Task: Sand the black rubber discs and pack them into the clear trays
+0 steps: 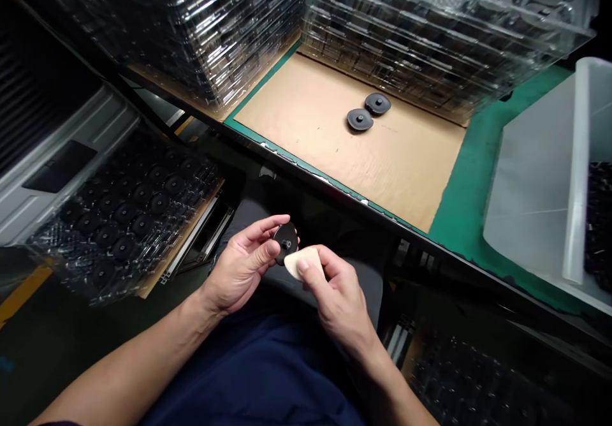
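Between the thumb and fingers of my left hand (246, 260) is a black rounded plastic part (286, 240) with a short stud at its centre, stud side facing up. My right hand (337, 289) pinches a cream-coloured pad (301, 261), flat and rounded, whose exact kind I cannot make out. The pad's edge is right by the lower edge of the black part; whether they touch is not clear. Both hands are above my lap, in front of the bench. Two similar black parts, a nearer one (359, 120) and a farther one (377, 104), lie stud up on the cardboard (306, 120).
Tall stacks of clear plastic trays, one left (205, 37) and one behind (406, 37), flank the cardboard on the green bench top (471, 203). At right stands a whitish bin (530, 164) with dark contents. Lower left, a clear tray (129, 215) holds several black parts.
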Motion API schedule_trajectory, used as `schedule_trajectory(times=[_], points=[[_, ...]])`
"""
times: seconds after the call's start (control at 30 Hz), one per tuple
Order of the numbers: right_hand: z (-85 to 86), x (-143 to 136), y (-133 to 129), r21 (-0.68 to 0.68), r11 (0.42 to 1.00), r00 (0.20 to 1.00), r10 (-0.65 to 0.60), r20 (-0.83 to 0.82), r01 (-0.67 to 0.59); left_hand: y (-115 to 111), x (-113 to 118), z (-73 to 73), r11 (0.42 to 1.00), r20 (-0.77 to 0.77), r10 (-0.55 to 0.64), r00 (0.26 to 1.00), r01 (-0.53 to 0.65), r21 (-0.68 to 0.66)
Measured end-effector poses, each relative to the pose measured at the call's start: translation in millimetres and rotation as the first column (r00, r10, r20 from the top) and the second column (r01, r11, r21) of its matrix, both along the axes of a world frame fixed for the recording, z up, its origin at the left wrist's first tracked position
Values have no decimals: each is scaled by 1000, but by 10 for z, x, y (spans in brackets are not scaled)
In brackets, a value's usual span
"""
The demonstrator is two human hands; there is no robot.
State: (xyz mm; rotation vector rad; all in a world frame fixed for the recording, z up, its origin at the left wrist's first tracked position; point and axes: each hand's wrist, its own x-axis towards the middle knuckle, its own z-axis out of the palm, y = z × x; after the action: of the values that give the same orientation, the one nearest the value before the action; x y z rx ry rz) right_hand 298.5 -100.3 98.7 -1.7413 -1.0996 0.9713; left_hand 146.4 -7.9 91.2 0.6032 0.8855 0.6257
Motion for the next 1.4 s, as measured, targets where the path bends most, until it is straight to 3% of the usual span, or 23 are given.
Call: schedule_trajectory(times=[0.07, 0.13, 0.27, 0.47, 0.53, 0.57, 0.67, 0.73, 0.77, 0.83, 0.9, 1.0, 1.13, 1.27, 1.4], points=[[-6, -8, -2, -10, 1000, 999, 27, -16, -28, 13, -29, -6, 999, -23, -39, 999, 39, 12], [-14, 13, 1, 91, 995, 993, 27, 116, -38, 38, -74, -16, 988, -25, -154, 988, 153, -31], [-30, 81, -1, 251, 941, 934, 137, 330, -227, 74, -146, -53, 919, -8, -376, 927, 372, -132], [29, 141, 8, 312, 819, 798, 264, 542, -482, 27, -173, -148, 820, 122, -447, 886, 460, -339], [30, 145, 20, 315, 804, 778, 264, 570, -504, 12, -160, -148, 833, 169, -389, 905, 424, -355], [22, 139, 25, 317, 833, 800, 224, 557, -453, 9, -149, -138, 862, 177, -330, 927, 373, -345], [-12, 85, 34, 203, 973, 933, 26, 360, -106, 15, -100, -81, 963, 122, -97, 988, 124, -239], [-16, 30, 38, 43, 999, 988, -31, 151, 25, 25, -71, -38, 989, 70, -3, 998, 14, -148], [-11, 3, 40, 2, 1000, 998, -17, 59, 17, 30, -61, -20, 994, 55, 15, 998, -9, -110], [-1, -35, 46, 52, 998, 999, 38, -11, -38, 38, -57, 2, 998, 51, 18, 999, -14, -66], [-3, -48, 49, 151, 987, 996, 43, 76, -54, 43, -71, 0, 998, 53, -1, 999, 4, -60], [-26, -35, 40, 174, 984, 976, -3, 216, -36, 48, -106, -35, 995, 19, -37, 999, 38, -89], [-37, 0, 18, 178, 971, 979, 134, 154, -161, 54, -131, -63, 991, 44, -52, 998, 57, -124], [-47, 60, 23, 179, 976, 960, 72, 271, -124, 62, -136, -54, 982, 56, -96, 994, 103, -159], [-51, 106, 15, 179, 953, 948, 197, 249, -245, 59, -147, -55, 976, 63, -122, 991, 131, -176]])
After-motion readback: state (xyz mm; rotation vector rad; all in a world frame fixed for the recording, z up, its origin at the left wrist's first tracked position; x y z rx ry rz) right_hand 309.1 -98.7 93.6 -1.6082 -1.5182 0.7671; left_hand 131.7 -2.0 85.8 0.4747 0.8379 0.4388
